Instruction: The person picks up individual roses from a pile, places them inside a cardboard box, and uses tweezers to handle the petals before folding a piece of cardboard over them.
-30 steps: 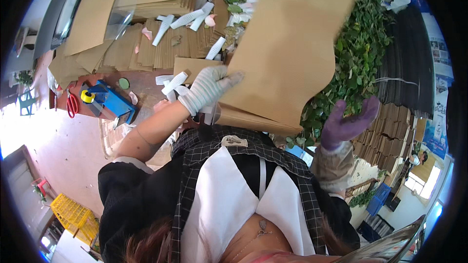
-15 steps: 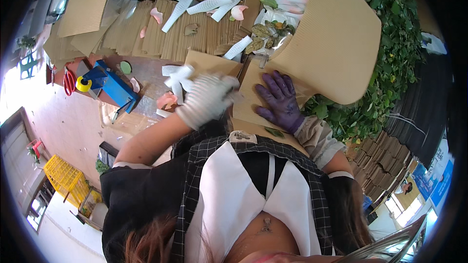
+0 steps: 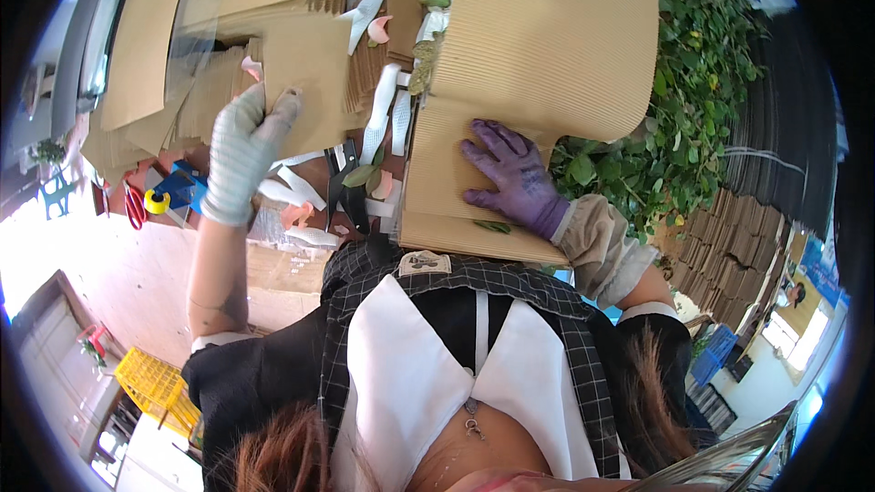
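Observation:
My left hand (image 3: pixel 244 153), in a whitish ribbed glove, is at the left beside the stacked cardboard. Its thumb and fingers close on the edge of a small brown cardboard sheet (image 3: pixel 314 82); the thumb tip is slightly blurred. My right hand (image 3: pixel 515 178), in a purple glove, lies with spread fingers on a large corrugated cardboard sheet (image 3: pixel 547 36) in front of me. That sheet has a wide flap reaching away from me. A green leaf (image 3: pixel 492 227) rests on its near part, close to my right wrist.
Stacked cardboard (image 3: pixel 237 0) stands at the far left. White mesh sleeves (image 3: pixel 381 114), pink petals and black scissor-like handles (image 3: pixel 346 187) lie in the middle. A blue tape dispenser (image 3: pixel 187 184) and red scissors (image 3: pixel 135 207) sit left. Leafy stems (image 3: pixel 702 64) line the right side.
My left hand has moved left and away from me, carrying the small cardboard sheet off the middle of the table. My right hand stays flat on the large sheet; the view has shifted.

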Demonstrator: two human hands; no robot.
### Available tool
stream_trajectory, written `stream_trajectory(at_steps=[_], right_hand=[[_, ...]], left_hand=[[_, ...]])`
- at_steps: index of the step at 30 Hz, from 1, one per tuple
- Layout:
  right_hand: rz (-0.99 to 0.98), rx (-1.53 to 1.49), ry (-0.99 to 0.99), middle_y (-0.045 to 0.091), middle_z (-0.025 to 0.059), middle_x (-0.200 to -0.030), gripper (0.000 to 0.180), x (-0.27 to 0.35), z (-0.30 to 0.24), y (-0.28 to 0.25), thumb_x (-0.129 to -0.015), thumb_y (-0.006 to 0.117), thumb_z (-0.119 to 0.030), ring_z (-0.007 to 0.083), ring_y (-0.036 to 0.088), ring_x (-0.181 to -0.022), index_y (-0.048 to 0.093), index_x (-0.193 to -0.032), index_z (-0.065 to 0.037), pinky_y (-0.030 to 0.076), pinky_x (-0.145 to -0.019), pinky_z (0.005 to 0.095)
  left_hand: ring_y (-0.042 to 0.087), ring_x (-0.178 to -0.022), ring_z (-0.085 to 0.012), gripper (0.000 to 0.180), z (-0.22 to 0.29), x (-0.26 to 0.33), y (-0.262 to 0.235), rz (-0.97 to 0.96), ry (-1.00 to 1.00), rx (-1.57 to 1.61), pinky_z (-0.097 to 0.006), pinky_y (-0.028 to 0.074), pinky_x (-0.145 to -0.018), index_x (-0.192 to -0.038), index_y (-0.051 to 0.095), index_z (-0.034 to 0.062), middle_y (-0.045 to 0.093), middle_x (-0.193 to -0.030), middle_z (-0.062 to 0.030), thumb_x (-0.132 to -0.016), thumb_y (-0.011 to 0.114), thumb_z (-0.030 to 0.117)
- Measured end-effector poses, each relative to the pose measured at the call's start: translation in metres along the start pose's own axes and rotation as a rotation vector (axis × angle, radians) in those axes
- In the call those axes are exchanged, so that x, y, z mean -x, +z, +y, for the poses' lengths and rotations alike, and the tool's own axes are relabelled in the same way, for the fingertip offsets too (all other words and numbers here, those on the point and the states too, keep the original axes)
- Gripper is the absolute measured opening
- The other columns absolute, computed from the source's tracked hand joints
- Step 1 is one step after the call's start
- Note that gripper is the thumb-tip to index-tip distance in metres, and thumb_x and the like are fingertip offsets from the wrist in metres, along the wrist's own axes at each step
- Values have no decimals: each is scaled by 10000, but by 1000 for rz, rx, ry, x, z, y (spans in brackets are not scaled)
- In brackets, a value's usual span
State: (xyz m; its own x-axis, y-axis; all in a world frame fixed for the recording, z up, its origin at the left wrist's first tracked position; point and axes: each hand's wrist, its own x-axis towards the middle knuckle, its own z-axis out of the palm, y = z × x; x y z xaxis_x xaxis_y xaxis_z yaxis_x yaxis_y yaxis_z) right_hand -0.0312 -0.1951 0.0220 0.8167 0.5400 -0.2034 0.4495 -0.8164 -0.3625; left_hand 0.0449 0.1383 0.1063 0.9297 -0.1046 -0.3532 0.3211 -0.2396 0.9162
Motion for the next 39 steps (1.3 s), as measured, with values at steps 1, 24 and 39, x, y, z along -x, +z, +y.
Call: stream_trajectory(at_steps=[1,24,39], right_hand=[[12,-11,-8,380,130,-1457,623,-1,-1,1,-772,667,-457,327,318,-1354,555,-1282,-116,295,-1067,478],[191,-86,-131,436,162,-1381,704,3,11,16,-754,658,-516,337,374,-1311,522,-1299,-92,301,-1080,490],[858,95,357,674,110,-974,270,41,141,-148,-749,643,-11,314,632,-874,670,-1005,-93,510,-775,399]], left_hand=[[642,-843,-121,155,-31,2,10,9,110,232,-256,526,-711,-985,665,6,680,-859,-21,-935,553,100],[365,-1298,-400,906,-58,-13,160,-552,746,-965,-503,321,-1054,-1357,383,26,370,-1417,-195,-647,771,434],[176,-1399,-435,919,-38,-13,173,-748,581,-1311,-498,202,-1131,-1376,414,10,223,-1493,-271,-686,736,524]])
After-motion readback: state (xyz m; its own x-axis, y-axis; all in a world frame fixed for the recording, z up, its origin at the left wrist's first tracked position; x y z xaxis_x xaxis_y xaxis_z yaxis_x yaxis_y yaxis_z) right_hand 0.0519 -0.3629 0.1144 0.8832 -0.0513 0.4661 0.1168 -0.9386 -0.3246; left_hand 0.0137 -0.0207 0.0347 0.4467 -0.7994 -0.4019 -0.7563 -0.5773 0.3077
